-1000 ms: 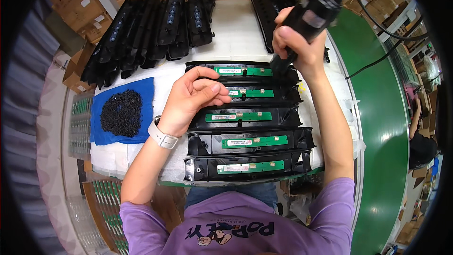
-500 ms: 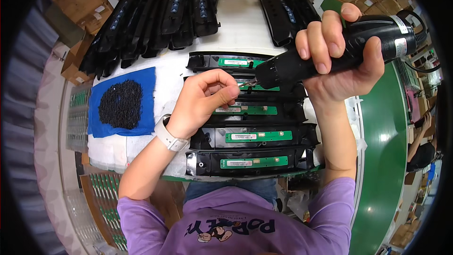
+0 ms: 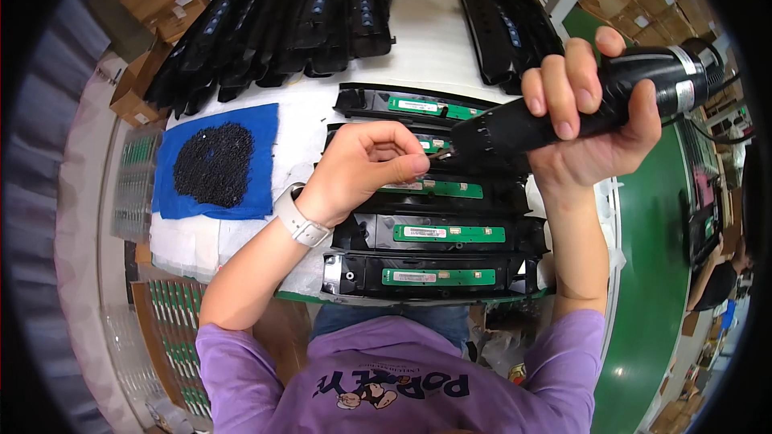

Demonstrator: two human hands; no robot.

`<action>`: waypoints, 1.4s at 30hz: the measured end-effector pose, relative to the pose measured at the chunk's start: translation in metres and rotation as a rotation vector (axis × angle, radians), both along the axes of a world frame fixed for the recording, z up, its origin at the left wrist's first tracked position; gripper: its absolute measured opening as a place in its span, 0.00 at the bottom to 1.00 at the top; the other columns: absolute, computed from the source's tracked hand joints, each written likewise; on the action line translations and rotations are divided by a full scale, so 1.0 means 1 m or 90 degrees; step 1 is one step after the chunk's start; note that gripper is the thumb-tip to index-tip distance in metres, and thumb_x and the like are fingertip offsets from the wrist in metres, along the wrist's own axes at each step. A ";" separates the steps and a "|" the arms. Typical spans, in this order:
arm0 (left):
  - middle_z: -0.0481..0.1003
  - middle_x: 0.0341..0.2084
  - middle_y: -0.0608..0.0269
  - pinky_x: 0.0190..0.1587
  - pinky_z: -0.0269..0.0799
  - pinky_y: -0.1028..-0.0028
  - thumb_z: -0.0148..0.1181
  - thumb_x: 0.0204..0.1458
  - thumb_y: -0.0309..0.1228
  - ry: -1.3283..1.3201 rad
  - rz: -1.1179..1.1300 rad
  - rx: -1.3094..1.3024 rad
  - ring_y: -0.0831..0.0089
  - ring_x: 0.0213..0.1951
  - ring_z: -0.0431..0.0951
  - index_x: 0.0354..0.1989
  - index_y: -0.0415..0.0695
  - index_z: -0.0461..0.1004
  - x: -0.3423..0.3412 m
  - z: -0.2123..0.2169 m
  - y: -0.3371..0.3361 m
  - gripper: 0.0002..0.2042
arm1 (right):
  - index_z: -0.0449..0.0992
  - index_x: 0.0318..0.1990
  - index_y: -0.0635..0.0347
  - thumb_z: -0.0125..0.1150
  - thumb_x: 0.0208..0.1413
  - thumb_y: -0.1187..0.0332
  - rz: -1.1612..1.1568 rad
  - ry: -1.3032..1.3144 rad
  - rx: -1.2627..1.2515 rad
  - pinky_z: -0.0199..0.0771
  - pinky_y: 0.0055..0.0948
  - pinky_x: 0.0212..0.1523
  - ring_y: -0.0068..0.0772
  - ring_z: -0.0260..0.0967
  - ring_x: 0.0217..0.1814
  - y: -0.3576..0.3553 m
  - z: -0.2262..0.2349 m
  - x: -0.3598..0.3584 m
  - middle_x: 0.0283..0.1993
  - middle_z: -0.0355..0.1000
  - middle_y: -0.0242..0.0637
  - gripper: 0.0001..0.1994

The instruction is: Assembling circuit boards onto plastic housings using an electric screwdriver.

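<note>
right hand [image 3: 591, 133] gripping driver [image 3: 511, 130] over panels [image 3: 374, 233], left hand [image 3: 366, 165] pinched narrow at driver's tip, any pinched item indistinct, small parts [image 3: 215, 165] on cloth [image 3: 264, 193] leftward, housings [image 3: 301, 28] behind, far panels partly covered

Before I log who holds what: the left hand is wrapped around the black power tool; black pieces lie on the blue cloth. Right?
No, the right hand is wrapped around the black power tool, as the head view shows. Black pieces do lie on the blue cloth.

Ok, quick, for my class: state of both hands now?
Right hand: closed, holding the black power tool.
Left hand: pinched closed near the tool's tip; contents can't be told.
</note>
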State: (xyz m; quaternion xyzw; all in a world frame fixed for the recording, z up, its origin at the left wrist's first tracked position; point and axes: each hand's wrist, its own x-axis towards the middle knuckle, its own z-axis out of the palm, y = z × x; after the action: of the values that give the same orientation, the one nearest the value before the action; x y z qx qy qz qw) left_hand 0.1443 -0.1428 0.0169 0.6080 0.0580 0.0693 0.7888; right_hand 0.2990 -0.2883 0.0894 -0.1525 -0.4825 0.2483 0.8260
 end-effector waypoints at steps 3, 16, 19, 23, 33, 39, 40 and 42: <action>0.76 0.27 0.64 0.35 0.74 0.82 0.59 0.52 0.26 0.008 -0.010 -0.046 0.81 0.29 0.75 0.31 0.37 0.73 -0.001 0.003 -0.001 0.05 | 0.68 0.47 0.57 0.44 0.57 0.51 -0.029 0.013 -0.020 0.63 0.31 0.27 0.23 0.57 0.17 -0.001 0.005 -0.002 0.23 0.62 0.29 0.20; 0.73 0.29 0.58 0.38 0.69 0.71 0.66 0.42 0.33 0.109 0.458 0.825 0.64 0.35 0.74 0.35 0.38 0.74 -0.080 0.018 0.079 0.15 | 0.66 0.41 0.63 0.53 0.52 0.65 -0.188 -0.177 -0.217 0.60 0.25 0.20 0.25 0.57 0.15 0.078 0.000 -0.002 0.20 0.61 0.34 0.13; 0.72 0.27 0.55 0.37 0.69 0.66 0.66 0.39 0.37 0.312 0.520 1.148 0.58 0.36 0.72 0.32 0.37 0.76 -0.119 0.010 0.103 0.16 | 0.66 0.39 0.66 0.57 0.49 0.67 -0.233 -0.224 -0.245 0.60 0.22 0.17 0.25 0.59 0.14 0.092 -0.008 -0.002 0.18 0.62 0.35 0.14; 0.71 0.26 0.57 0.36 0.69 0.66 0.65 0.40 0.35 0.314 0.466 1.047 0.60 0.35 0.72 0.30 0.36 0.76 -0.147 0.001 0.114 0.13 | 0.66 0.38 0.67 0.58 0.49 0.67 -0.229 -0.220 -0.253 0.60 0.22 0.16 0.24 0.59 0.14 0.104 -0.015 -0.003 0.18 0.63 0.35 0.14; 0.71 0.21 0.56 0.25 0.65 0.72 0.61 0.45 0.25 0.255 0.544 0.875 0.64 0.21 0.71 0.28 0.36 0.75 -0.137 0.000 0.117 0.05 | 0.67 0.35 0.67 0.58 0.48 0.67 -0.224 -0.240 -0.330 0.59 0.22 0.16 0.25 0.60 0.14 0.113 -0.024 -0.006 0.18 0.63 0.35 0.12; 0.73 0.21 0.56 0.26 0.66 0.76 0.59 0.48 0.24 0.181 0.584 0.851 0.70 0.20 0.70 0.29 0.35 0.75 -0.132 -0.002 0.119 0.04 | 0.66 0.38 0.68 0.55 0.50 0.66 -0.234 -0.181 -0.307 0.60 0.25 0.18 0.26 0.58 0.13 0.114 -0.024 0.000 0.18 0.62 0.36 0.13; 0.73 0.21 0.56 0.26 0.66 0.76 0.59 0.48 0.24 0.184 0.583 0.852 0.70 0.20 0.70 0.29 0.35 0.75 -0.130 -0.002 0.119 0.04 | 0.66 0.38 0.67 0.54 0.51 0.66 -0.222 -0.159 -0.302 0.60 0.25 0.19 0.26 0.58 0.13 0.114 -0.023 0.003 0.18 0.62 0.35 0.13; 0.74 0.21 0.60 0.27 0.67 0.79 0.57 0.51 0.25 0.210 0.589 0.703 0.76 0.22 0.71 0.30 0.35 0.75 -0.126 -0.002 0.118 0.05 | 0.67 0.41 0.62 0.52 0.53 0.64 -0.192 -0.119 -0.281 0.59 0.26 0.20 0.25 0.56 0.14 0.110 -0.019 0.007 0.19 0.61 0.34 0.12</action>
State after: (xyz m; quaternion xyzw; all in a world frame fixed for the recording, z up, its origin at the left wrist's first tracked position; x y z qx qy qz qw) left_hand 0.0178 -0.0251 0.0144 0.8322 0.3832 0.3217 0.2391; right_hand 0.3060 -0.1779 0.0704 -0.4210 -0.4624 0.2064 0.7526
